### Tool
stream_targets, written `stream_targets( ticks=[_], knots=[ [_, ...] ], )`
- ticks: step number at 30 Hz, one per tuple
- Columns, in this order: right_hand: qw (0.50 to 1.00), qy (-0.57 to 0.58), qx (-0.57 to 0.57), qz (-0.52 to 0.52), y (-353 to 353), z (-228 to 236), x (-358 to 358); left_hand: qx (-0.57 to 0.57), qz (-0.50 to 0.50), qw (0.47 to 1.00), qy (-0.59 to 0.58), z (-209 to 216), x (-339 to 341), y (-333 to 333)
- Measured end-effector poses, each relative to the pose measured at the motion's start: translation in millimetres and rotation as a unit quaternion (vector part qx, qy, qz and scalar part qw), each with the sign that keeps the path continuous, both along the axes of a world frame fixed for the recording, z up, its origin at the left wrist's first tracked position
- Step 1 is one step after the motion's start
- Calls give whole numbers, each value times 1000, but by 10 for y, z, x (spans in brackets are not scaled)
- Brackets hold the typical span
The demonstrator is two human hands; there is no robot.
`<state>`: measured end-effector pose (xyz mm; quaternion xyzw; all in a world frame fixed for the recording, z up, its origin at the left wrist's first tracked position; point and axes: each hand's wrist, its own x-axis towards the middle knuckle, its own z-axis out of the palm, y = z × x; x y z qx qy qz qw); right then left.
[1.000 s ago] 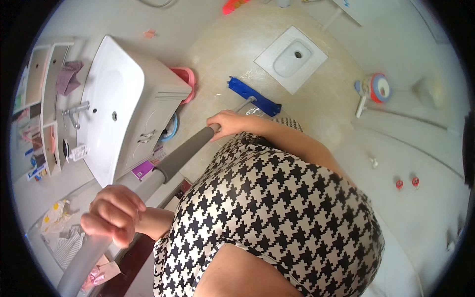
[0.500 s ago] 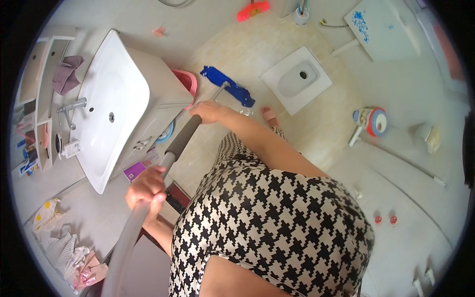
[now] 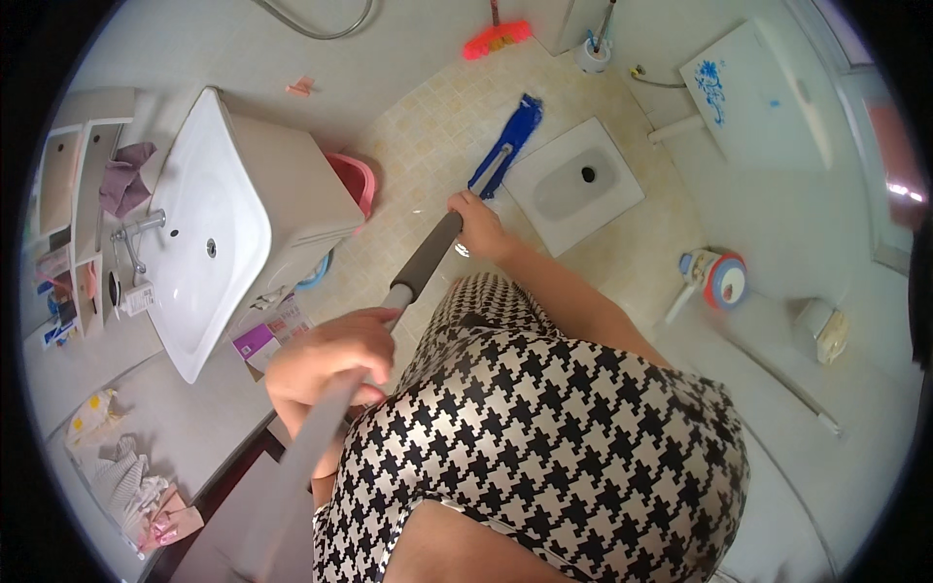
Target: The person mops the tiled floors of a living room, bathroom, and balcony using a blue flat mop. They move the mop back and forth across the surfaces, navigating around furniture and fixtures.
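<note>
A flat mop with a long grey handle [image 3: 428,255] runs from the lower left up to its blue mop head [image 3: 506,146], which lies on the tiled floor alongside the white squat toilet [image 3: 575,185]. My left hand [image 3: 333,358] is closed round the upper, light-grey part of the handle, slightly blurred. Farther down, my right hand [image 3: 476,224] wraps the handle at the lower end of the dark grip. The handle slants across in front of my houndstooth clothing.
At the left stands a white washbasin [image 3: 209,243] on a cabinet, with a pink basin [image 3: 357,185] beside it. A red broom [image 3: 497,40] and a toilet brush holder [image 3: 593,54] are by the far wall. A purple box [image 3: 259,340] sits below the washbasin.
The mop head has swung right and away, turning to lie along the toilet's left edge. Both my hands have moved right with the handle.
</note>
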<state>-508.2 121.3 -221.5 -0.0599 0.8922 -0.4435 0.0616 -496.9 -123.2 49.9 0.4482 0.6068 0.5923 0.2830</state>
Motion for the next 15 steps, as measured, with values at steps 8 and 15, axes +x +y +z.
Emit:
stream_targets(
  ticks=[8, 15],
  knots=[
    [986, 104, 76, 109, -284, 582, 177, 321, 242, 915, -47, 178, 213, -514],
    [922, -107, -92, 360, -878, 943, 263, 369, 193, 909, 37, 805, 486, -758]
  ],
)
